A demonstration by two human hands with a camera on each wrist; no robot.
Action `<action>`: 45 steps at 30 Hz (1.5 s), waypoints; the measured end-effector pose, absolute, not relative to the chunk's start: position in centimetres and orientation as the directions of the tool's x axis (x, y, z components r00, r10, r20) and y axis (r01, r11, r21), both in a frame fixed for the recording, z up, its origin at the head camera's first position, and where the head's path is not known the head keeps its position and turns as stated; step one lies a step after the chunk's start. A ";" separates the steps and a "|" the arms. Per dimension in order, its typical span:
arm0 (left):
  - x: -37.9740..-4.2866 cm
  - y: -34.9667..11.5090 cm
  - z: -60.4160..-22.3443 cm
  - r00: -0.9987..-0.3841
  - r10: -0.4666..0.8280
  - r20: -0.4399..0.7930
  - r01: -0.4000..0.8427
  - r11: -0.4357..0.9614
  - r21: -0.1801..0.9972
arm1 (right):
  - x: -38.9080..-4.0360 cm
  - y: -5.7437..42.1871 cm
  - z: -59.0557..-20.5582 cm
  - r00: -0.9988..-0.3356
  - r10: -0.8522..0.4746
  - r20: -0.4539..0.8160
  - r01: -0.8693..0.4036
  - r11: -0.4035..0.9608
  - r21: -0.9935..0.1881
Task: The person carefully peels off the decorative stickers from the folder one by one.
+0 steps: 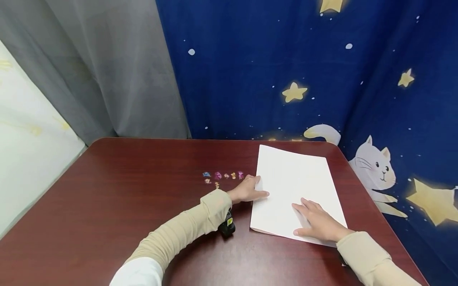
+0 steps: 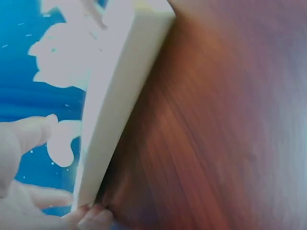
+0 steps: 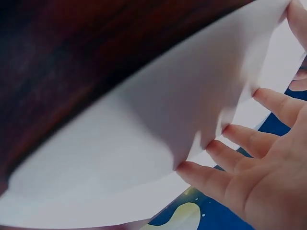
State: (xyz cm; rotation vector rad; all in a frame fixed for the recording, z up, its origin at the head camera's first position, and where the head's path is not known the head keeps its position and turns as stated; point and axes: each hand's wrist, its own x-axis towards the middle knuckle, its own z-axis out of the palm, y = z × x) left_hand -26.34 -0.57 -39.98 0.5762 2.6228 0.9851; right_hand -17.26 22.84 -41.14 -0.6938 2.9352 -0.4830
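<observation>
A large white rectangular pad or board [image 1: 297,178] lies flat near the right side of the table, and the left wrist view shows its pale side edge [image 2: 122,91] to be fairly thick. My left hand [image 1: 247,189] rests at its left edge, thumb over the top surface and other fingertips low against the side. Toward the near right corner, my right hand [image 1: 318,222] lies on the white surface with fingers spread. Up close in the right wrist view, straight fingertips [image 3: 216,148] touch that surface and cast soft shadows on it.
Several small colourful figures, among them a purple one [image 1: 218,175] and a blue one [image 1: 206,174], sit left of the pad beyond my left forearm. The dark red-brown table [image 1: 143,171] ends at a patterned blue curtain [image 1: 250,79] and a grey curtain [image 1: 125,71].
</observation>
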 end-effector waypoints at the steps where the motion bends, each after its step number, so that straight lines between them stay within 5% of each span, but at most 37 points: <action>1: -26.3 -0.4 -39.9 -0.886 0.447 -0.124 0.221 0.641 0.735 | -17.2 22.9 -41.1 -0.896 -0.444 -0.012 -0.417 0.849 -0.324; 6: -26.3 0.1 -39.6 -0.910 0.385 -0.156 -0.047 0.278 0.960 | -17.1 23.1 -41.3 -0.900 -0.435 0.016 -0.416 0.849 -0.324; 11: -25.8 0.1 -39.4 -0.906 0.361 -0.221 -0.272 -0.096 0.958 | -16.8 23.4 -41.7 -0.904 -0.423 0.066 -0.414 0.825 -0.384; 15: -25.0 0.0 -38.9 -0.872 0.439 -0.214 -0.345 -0.243 0.907 | -16.4 23.8 -41.3 -0.903 -0.412 0.118 -0.417 0.780 -0.467; 22: -22.7 0.5 -35.4 -0.720 0.692 -0.055 -0.387 -0.335 0.859 | -16.0 24.5 -39.8 -0.906 -0.381 0.183 -0.414 0.710 -0.570; 26: -21.5 1.1 -33.2 -0.726 0.682 0.092 -0.247 -0.383 0.890 | -16.5 24.7 -38.0 -0.896 -0.378 0.235 -0.435 0.629 -0.644; 29: -20.5 1.5 -31.9 -0.707 0.654 0.269 -0.023 -0.401 0.916 | -17.3 24.4 -35.7 -0.890 -0.358 0.284 -0.441 0.514 -0.736; 33: -19.3 2.1 -31.0 -0.639 0.614 0.462 0.295 -0.360 0.885 | -18.5 22.9 -31.4 -0.841 -0.306 0.447 -0.516 0.204 -0.832; 37: -18.7 2.6 -31.3 -0.584 0.562 0.585 0.572 -0.227 0.788 | -19.1 20.9 -26.3 -0.754 -0.140 0.642 -0.637 -0.085 -0.767; 40: -18.8 2.9 -31.9 -0.522 0.518 0.677 0.749 -0.101 0.655 | -19.0 19.9 -22.8 -0.694 -0.020 0.720 -0.719 -0.014 -0.694; 45: -18.8 3.7 -32.6 -0.410 0.461 0.787 0.907 0.118 0.404 | -18.5 19.1 -20.4 -0.601 -0.008 0.799 -0.682 0.526 -0.508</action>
